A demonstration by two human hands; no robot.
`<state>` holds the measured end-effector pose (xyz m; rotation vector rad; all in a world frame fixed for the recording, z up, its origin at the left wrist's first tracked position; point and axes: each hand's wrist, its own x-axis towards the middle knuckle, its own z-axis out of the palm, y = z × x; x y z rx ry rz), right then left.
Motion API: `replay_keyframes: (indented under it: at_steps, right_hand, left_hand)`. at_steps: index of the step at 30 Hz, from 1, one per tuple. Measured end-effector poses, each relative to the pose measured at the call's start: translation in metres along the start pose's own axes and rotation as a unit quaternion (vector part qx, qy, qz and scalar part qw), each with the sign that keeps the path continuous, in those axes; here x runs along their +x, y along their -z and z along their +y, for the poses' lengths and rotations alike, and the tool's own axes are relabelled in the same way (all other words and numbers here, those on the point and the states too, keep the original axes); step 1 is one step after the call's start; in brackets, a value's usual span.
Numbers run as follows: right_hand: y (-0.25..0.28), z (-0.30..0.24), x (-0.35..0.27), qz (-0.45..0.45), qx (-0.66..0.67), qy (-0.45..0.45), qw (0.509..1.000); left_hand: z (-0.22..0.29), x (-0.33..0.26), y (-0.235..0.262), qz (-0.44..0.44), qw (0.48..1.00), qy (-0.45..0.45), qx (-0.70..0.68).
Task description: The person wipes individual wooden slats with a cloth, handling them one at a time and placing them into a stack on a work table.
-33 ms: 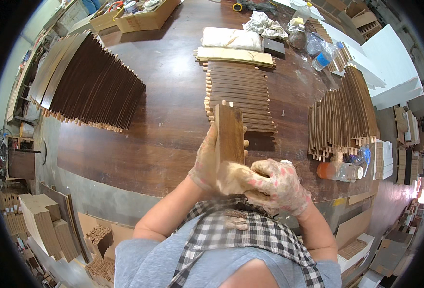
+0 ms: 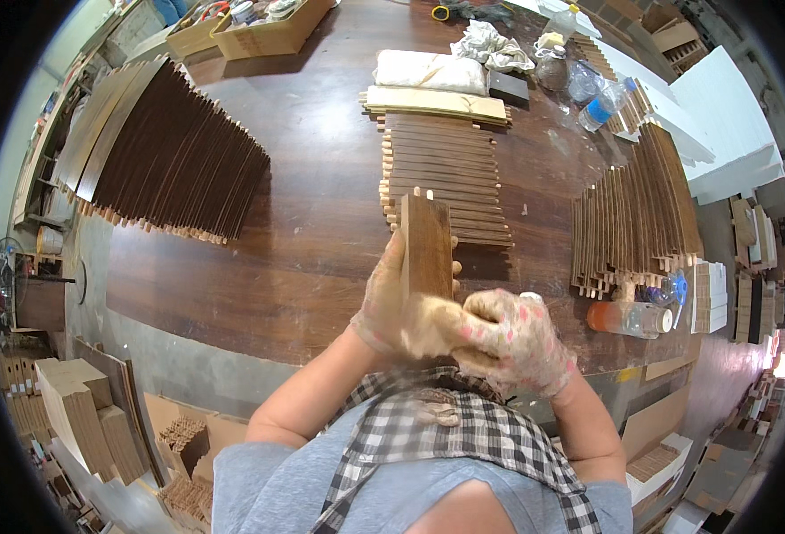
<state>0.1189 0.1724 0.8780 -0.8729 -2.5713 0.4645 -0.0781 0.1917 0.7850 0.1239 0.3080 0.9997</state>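
Note:
A dark brown wooden piece (image 2: 428,249) stands on end in front of my chest, with pale dowel pegs at its far end and right side. My gloved left hand (image 2: 380,298) grips it along its left side. My right hand (image 2: 519,343), in a stained pale glove with pink spots, is closed on a beige cloth (image 2: 431,327). That cloth presses against the near end of the wooden piece and hides it; its edges are blurred. Just beyond lies a row of similar dark slats (image 2: 441,178) with pegs on both ends.
Dark pegged panels stand in a stack (image 2: 174,151) at the left, and browner ones (image 2: 637,214) at the right. Near those lies a bottle of orange liquid (image 2: 628,319). A white wrapped bundle (image 2: 430,71), crumpled rags (image 2: 490,46) and a cardboard box (image 2: 272,31) occupy the table's far side.
My right hand and the cloth have shifted very slightly away from me along the wooden piece. My left hand keeps its hold.

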Motion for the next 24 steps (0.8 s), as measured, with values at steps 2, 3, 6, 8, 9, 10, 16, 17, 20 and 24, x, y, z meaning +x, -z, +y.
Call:
replay_keyframes:
  at_steps: [2,3,6,8,9,10,16,17,20,24]
  right_hand:
    - [0.004,0.004,0.015,0.014,-0.022,-0.019,0.999]
    - [0.004,0.013,0.017,0.000,-0.032,-0.006,0.999]
    - [0.011,0.003,0.017,-0.068,0.038,0.012,0.997]
    - [0.009,0.008,0.020,-0.053,0.008,0.010,0.999]
    - [0.010,0.013,0.024,-0.054,-0.012,-0.004,0.998]
    - [0.013,0.020,0.029,-0.055,-0.034,-0.018,0.998]
    - [0.018,0.088,0.055,0.074,-0.084,-0.096,0.989]
    - [0.016,0.095,0.061,0.100,-0.039,-0.175,0.979]
    - [0.003,0.103,0.064,0.210,-0.027,-0.143,0.967]
    - [-0.041,0.034,0.051,0.237,0.143,-0.023,0.961]
  left_hand:
    - [-0.002,-0.004,-0.010,-0.037,0.999,0.009,-0.028]
    - [-0.005,-0.006,-0.015,0.002,1.000,-0.002,-0.017]
    - [-0.008,-0.005,0.008,0.070,0.997,-0.010,0.004]
    - [-0.004,-0.007,0.008,0.049,0.996,0.010,0.068]
    - [-0.005,-0.007,0.011,0.004,0.995,0.013,0.096]
    - [-0.005,-0.007,0.012,-0.041,0.991,0.014,0.124]
    - [-0.023,-0.004,0.030,0.038,0.995,0.067,0.064]
    - [-0.023,-0.006,0.033,0.039,0.994,0.074,0.074]
    - [-0.018,-0.009,0.028,0.003,0.998,0.064,0.016]
    - [-0.014,-0.005,0.003,0.035,0.994,0.069,-0.082]
